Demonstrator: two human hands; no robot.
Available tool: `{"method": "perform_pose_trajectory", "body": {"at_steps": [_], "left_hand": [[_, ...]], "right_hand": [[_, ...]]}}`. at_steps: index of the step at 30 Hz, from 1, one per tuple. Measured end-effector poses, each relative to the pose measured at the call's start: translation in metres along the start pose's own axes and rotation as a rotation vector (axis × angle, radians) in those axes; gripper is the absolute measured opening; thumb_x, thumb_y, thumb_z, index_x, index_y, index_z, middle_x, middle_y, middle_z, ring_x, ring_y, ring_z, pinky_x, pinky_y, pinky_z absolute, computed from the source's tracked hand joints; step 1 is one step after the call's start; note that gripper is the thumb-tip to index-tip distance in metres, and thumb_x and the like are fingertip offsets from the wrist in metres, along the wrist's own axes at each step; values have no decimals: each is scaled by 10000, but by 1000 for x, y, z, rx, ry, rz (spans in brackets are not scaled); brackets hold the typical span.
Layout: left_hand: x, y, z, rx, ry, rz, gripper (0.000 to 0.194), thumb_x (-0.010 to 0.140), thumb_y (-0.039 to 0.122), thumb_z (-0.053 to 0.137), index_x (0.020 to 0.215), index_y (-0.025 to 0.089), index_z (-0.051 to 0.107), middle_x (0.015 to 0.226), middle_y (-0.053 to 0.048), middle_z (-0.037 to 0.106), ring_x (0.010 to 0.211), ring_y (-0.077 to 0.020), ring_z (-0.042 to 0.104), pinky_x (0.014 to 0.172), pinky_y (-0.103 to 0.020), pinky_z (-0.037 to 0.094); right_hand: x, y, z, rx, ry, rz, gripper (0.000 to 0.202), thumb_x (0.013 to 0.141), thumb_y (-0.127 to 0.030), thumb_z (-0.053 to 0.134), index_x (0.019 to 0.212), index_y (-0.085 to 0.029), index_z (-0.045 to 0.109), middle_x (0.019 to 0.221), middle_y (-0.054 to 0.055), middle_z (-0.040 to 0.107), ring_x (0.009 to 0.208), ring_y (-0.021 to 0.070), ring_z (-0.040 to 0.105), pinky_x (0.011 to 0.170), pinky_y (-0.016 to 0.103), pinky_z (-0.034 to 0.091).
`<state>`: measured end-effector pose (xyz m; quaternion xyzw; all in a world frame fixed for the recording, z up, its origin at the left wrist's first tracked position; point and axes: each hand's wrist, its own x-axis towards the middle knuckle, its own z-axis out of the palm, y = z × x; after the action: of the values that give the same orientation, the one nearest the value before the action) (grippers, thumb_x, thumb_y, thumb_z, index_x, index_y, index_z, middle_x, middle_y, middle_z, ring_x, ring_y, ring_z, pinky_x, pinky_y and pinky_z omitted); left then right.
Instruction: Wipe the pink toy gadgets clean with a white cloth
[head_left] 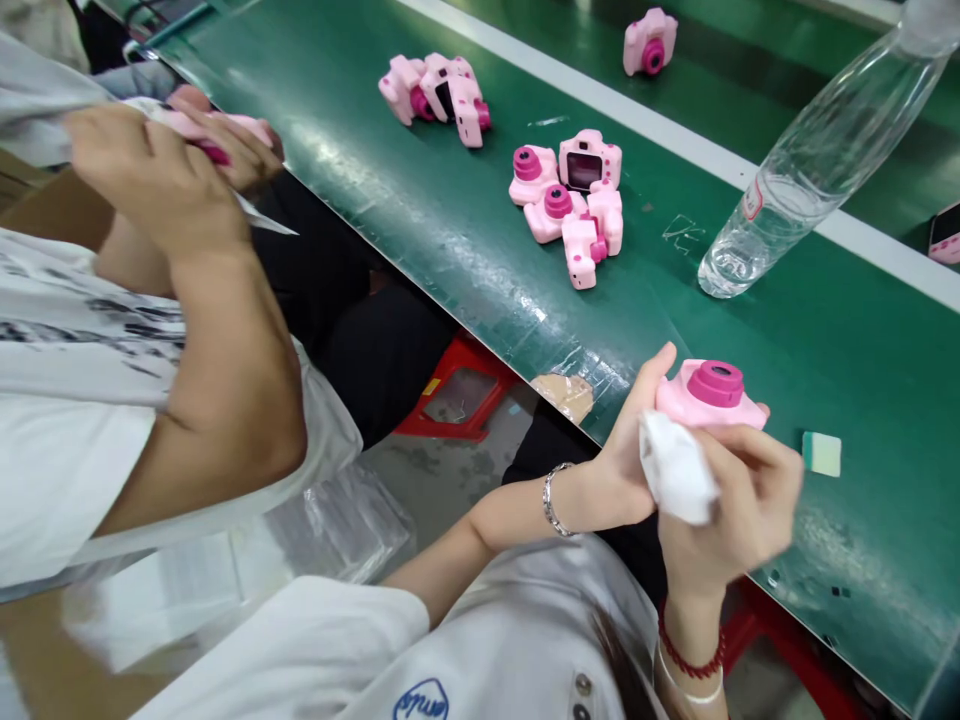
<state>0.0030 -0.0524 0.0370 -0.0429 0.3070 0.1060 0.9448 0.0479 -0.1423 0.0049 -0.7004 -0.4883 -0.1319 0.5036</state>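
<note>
A pink toy camera (684,393) with a darker pink lens ring facing up is held in my left hand (626,450), just over the table edge. My left thumb reaches up along its side, and the other fingers are mostly hidden behind it. My right hand (739,500) is closed on a crumpled white cloth (675,468), bunched against the near side of the camera. The cloth is slightly blurred. A small pale green and white block (822,454), like a sponge or eraser, lies on the table to the right of my hands.
Several pink toy cameras (556,202) stand clustered on the green table (645,310), with another group (442,90) farther left and one (650,42) beyond the white strip. A clear bottle (810,170) leans at right. On the left, a co-worker's hands (172,160) hold a pink object and white cloth.
</note>
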Motion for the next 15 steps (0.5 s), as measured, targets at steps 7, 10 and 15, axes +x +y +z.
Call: {"method": "perform_pose_trajectory", "body": {"at_steps": [7, 10, 15], "left_hand": [[-1, 11, -11, -121, -118, 72, 398, 929, 384, 379, 911, 108, 665, 840, -105, 722, 800, -200, 697, 814, -292, 525], [0, 16, -18, -69, -260, -12, 328, 837, 351, 447, 899, 110, 660, 937, -140, 736, 952, -248, 716, 933, -337, 509], [14, 17, -30, 26, -371, 12, 411, 602, 406, 545, 880, 131, 672, 1066, -169, 713, 1238, -324, 597, 1058, -402, 427]], "right_hand": [[17, 39, 3, -66, 207, 184, 121, 824, -225, 737, 800, -188, 623, 773, -21, 601, 714, 138, 583, 664, 281, 464], [13, 45, -5, 184, 286, 497, 151, 861, -326, 719, 911, -200, 654, 839, -10, 607, 778, 151, 599, 749, 310, 490], [3, 34, -20, 363, 86, 453, 177, 941, -401, 592, 838, -258, 612, 810, -9, 560, 721, 137, 563, 667, 285, 487]]}}
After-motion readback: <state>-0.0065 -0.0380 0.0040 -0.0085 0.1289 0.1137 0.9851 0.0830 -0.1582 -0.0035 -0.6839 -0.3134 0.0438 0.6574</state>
